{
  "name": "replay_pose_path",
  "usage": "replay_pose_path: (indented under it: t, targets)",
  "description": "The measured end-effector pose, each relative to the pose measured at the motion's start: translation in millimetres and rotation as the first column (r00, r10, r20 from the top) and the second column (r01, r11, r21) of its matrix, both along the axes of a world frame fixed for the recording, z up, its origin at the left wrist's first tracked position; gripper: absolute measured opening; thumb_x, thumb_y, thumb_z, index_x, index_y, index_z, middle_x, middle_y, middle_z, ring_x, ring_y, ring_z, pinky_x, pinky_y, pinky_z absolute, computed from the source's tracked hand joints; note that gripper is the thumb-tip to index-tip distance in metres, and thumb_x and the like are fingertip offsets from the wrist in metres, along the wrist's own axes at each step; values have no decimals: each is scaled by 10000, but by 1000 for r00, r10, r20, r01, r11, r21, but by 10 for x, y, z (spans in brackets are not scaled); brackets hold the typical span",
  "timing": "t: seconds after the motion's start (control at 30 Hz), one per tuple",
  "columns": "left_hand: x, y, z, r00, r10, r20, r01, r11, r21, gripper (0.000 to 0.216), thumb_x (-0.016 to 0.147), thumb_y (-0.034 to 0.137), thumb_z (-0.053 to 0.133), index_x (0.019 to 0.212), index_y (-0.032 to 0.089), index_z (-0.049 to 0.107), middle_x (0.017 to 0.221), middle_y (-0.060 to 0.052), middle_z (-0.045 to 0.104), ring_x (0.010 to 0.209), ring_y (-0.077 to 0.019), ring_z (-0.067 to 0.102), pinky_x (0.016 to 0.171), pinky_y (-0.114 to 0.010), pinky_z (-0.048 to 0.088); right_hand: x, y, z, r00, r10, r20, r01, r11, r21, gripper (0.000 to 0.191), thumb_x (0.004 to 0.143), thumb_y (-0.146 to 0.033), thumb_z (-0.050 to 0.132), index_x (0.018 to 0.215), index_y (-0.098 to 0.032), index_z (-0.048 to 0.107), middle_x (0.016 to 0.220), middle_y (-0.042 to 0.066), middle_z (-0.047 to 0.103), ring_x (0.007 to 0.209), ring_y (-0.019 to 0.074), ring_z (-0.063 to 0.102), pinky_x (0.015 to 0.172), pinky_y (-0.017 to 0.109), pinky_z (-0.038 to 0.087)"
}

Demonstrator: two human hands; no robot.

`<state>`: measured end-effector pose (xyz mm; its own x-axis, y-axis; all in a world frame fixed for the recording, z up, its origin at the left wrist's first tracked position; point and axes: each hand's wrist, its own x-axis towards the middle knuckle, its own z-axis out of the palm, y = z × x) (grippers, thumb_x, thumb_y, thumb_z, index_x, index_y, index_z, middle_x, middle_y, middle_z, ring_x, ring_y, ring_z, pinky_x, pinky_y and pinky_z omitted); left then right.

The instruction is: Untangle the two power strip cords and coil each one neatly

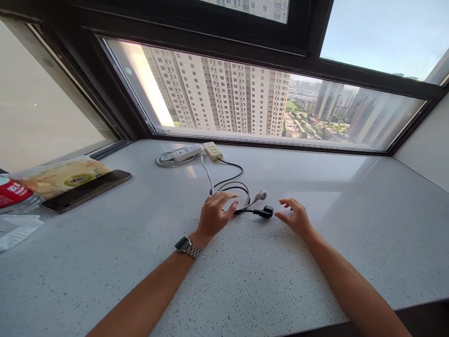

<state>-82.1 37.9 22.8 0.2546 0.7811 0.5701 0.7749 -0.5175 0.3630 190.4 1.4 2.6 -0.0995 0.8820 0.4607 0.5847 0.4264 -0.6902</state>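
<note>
My left hand (214,214), with a metal watch (187,246) on the wrist, rests on the speckled counter (245,271) with its fingers spread over a coil of white and black cable (234,188). My right hand (296,217) hovers open just right of the black plug (267,212), not touching it. A white plug (260,195) lies just above the black one. The cables run back to a white power strip (187,152) and a cream socket block (213,150) by the window.
A phone (86,189) lies at the left beside a yellow food packet (61,175), a red-labelled package (12,193) and clear plastic (16,229). A wide window (266,100) runs along the back edge. A white wall (426,145) closes the right side.
</note>
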Motion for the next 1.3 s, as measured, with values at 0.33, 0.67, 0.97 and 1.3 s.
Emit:
replay_pose_path:
  t: [0.33,0.67,0.97,1.3]
  targets:
    - [-336,200,-28,948,295,118,-217,873,-438,644,761,544,497,1256,131,508,825,-62,689,788,-225,644,673,-290,491,-1,-10,-11,954,86,286,-75,996,-46,686,752,-655,583,1303,-254,505,1249,118,584,1166,301,506,931,460,433]
    - [-4,-25,24,871,16,491,261,831,-491,594,725,531,589,1145,119,508,770,-48,663,635,-188,636,509,-270,517,-7,-9,8,880,138,455,-104,990,-98,767,745,-593,638,1395,-272,389,1441,111,391,1308,330,344,1035,501,327]
    - [49,-90,46,858,14,513,250,862,-442,569,754,521,583,1153,117,564,587,13,620,487,-135,566,442,-235,493,-21,-47,45,935,48,352,-28,998,-63,517,629,-436,749,1061,-224,562,1094,104,541,1028,285,496,864,448,425]
    - [105,-102,2,773,-82,629,466,746,-476,704,719,424,641,1329,176,394,959,-85,633,841,-228,651,644,-329,568,22,-27,54,966,-15,259,35,997,-75,440,734,-386,629,1124,-211,522,1171,131,517,954,249,547,774,371,469]
